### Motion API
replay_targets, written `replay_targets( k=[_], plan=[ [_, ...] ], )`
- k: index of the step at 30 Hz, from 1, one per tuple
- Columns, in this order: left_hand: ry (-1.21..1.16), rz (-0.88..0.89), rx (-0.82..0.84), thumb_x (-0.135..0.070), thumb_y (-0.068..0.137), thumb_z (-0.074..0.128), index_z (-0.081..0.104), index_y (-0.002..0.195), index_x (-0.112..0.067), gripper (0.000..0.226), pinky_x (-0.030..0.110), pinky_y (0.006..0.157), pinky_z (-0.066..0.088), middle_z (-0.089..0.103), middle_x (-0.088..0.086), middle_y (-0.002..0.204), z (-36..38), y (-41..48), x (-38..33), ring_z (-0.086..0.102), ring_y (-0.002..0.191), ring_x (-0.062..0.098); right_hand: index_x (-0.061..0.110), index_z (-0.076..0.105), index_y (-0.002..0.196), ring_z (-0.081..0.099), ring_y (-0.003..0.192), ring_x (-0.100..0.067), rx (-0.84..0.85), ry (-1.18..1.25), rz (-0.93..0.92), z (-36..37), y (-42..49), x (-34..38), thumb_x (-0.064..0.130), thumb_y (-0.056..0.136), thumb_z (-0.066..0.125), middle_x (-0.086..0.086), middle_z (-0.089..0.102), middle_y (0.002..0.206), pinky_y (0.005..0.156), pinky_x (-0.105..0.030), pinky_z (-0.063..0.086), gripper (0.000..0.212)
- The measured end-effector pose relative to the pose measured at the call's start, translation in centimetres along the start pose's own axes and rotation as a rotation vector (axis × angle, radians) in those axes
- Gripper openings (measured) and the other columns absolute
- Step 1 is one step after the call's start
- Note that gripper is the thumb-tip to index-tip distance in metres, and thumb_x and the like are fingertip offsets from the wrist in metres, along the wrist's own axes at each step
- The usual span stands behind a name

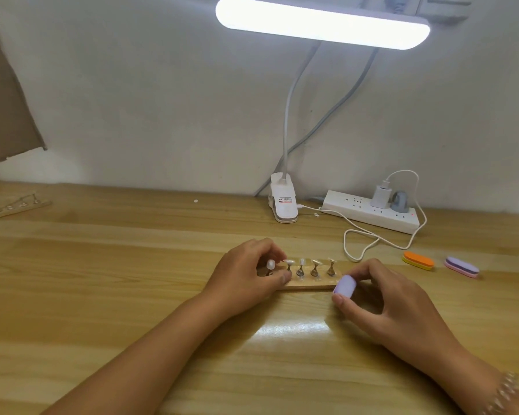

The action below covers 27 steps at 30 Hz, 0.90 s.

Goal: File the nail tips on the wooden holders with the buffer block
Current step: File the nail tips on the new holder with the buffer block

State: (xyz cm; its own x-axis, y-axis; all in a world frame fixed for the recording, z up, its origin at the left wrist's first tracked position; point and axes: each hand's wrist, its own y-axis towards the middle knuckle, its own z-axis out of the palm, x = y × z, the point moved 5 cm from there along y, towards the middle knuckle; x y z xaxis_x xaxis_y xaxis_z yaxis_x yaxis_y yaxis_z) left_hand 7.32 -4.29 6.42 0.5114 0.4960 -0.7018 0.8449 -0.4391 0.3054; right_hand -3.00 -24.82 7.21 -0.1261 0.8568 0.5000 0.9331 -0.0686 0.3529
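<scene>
A wooden holder [309, 283] lies on the table in front of me, with a row of small metal stands carrying clear nail tips [302, 261]. My left hand [246, 277] covers its left end, thumb and fingers curled round the leftmost stand and its white nail tip [271, 264]. My right hand [387, 310] pinches a lilac buffer block [345, 285] between thumb and fingers, just off the holder's right end and clear of the nail tips.
An orange-yellow buffer [417, 260] and a purple-pink buffer [461, 266] lie to the right. Behind stand a clip lamp base [283, 202], a power strip [372, 211] and a looping white cable [360, 244]. A second holder [12, 206] lies at far left.
</scene>
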Motion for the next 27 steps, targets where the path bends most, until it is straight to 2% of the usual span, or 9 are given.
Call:
replay_targets(
  k=[3, 6, 12, 17, 19, 21, 22, 24, 27],
  plan=[
    [0.102, 0.048, -0.056, -0.036, 0.084, 0.074, 0.067, 0.093, -0.036, 0.011, 0.036, 0.099, 0.042, 0.061, -0.015, 0.106, 0.0, 0.0, -0.3, 0.055, 0.105, 0.006, 0.036, 0.055, 0.09, 0.052, 0.092, 0.004, 0.011, -0.034, -0.02, 0.1, -0.1, 0.1, 0.055, 0.074, 0.067, 0.026, 0.06, 0.088, 0.071, -0.017, 0.038, 0.027],
    [0.182, 0.092, -0.105, -0.038, 0.084, 0.074, 0.068, 0.093, -0.037, 0.011, 0.028, 0.099, 0.026, 0.057, -0.019, 0.113, 0.0, -0.2, -0.6, 0.048, 0.112, 0.004, 0.036, 0.056, 0.091, 0.054, 0.092, 0.002, 0.003, -0.022, -0.032, 0.1, -0.1, 0.1, 0.054, 0.075, 0.067, 0.024, 0.062, 0.09, 0.073, -0.018, 0.041, 0.026],
    [0.414, 0.231, -0.214, -0.032, 0.085, 0.072, 0.066, 0.092, -0.032, 0.009, 0.032, 0.108, 0.015, 0.058, -0.015, 0.118, -0.1, -0.7, -1.7, 0.049, 0.116, 0.01, 0.037, 0.056, 0.092, 0.057, 0.093, -0.002, 0.022, 0.007, -0.057, 0.2, -0.1, 0.3, 0.056, 0.078, 0.063, 0.025, 0.062, 0.093, 0.078, -0.03, 0.047, 0.024],
    [0.49, 0.366, -0.283, -0.023, 0.077, 0.073, 0.063, 0.084, -0.026, 0.012, 0.032, 0.088, 0.034, 0.065, -0.012, 0.101, -0.5, -1.7, -3.8, 0.058, 0.096, 0.015, 0.038, 0.053, 0.1, 0.054, 0.099, 0.0, -0.001, -0.073, -0.133, 0.2, -0.3, 0.8, 0.058, 0.08, 0.061, 0.027, 0.058, 0.103, 0.08, -0.027, 0.047, 0.029],
    [0.399, 0.409, -0.233, -0.027, 0.078, 0.064, 0.058, 0.084, -0.026, 0.008, 0.029, 0.074, 0.045, 0.063, -0.014, 0.089, 0.0, -2.5, -4.8, 0.056, 0.083, 0.011, 0.039, 0.053, 0.1, 0.054, 0.1, 0.002, 0.018, -0.089, -0.177, 0.3, -0.5, 1.3, 0.059, 0.081, 0.059, 0.028, 0.057, 0.103, 0.08, -0.024, 0.047, 0.029],
    [0.28, 0.37, -0.123, -0.035, 0.078, 0.055, 0.052, 0.084, -0.03, 0.008, 0.026, 0.074, 0.051, 0.06, -0.014, 0.08, 1.0, -3.4, -5.2, 0.054, 0.073, 0.005, 0.039, 0.053, 0.103, 0.055, 0.098, 0.003, 0.052, -0.106, -0.212, 0.4, -0.7, 1.6, 0.061, 0.081, 0.056, 0.027, 0.057, 0.103, 0.08, -0.024, 0.048, 0.031],
    [0.241, 0.347, -0.056, -0.038, 0.079, 0.053, 0.049, 0.084, -0.031, 0.01, 0.025, 0.077, 0.051, 0.059, -0.014, 0.078, 1.7, -3.6, -5.1, 0.054, 0.071, 0.005, 0.039, 0.053, 0.105, 0.055, 0.097, 0.002, 0.057, -0.111, -0.224, 0.4, -0.7, 1.7, 0.061, 0.082, 0.056, 0.027, 0.058, 0.103, 0.079, -0.024, 0.048, 0.032],
    [0.235, 0.369, 0.035, -0.039, 0.079, 0.053, 0.048, 0.084, -0.03, 0.011, 0.029, 0.068, 0.047, 0.056, -0.012, 0.078, 2.8, -3.9, -5.1, 0.05, 0.072, 0.007, 0.038, 0.054, 0.106, 0.057, 0.096, 0.002, 0.054, -0.103, -0.232, 0.3, -0.7, 1.7, 0.06, 0.082, 0.056, 0.026, 0.059, 0.103, 0.077, -0.026, 0.05, 0.033],
    [0.181, 0.388, 0.08, -0.033, 0.082, 0.056, 0.049, 0.084, -0.027, 0.01, 0.037, 0.069, 0.046, 0.058, -0.009, 0.084, 3.2, -3.6, -5.0, 0.051, 0.078, 0.013, 0.037, 0.054, 0.109, 0.059, 0.099, 0.002, 0.075, -0.072, -0.226, 0.5, -0.6, 1.5, 0.059, 0.083, 0.056, 0.026, 0.06, 0.108, 0.079, -0.028, 0.051, 0.033]
  ],
)
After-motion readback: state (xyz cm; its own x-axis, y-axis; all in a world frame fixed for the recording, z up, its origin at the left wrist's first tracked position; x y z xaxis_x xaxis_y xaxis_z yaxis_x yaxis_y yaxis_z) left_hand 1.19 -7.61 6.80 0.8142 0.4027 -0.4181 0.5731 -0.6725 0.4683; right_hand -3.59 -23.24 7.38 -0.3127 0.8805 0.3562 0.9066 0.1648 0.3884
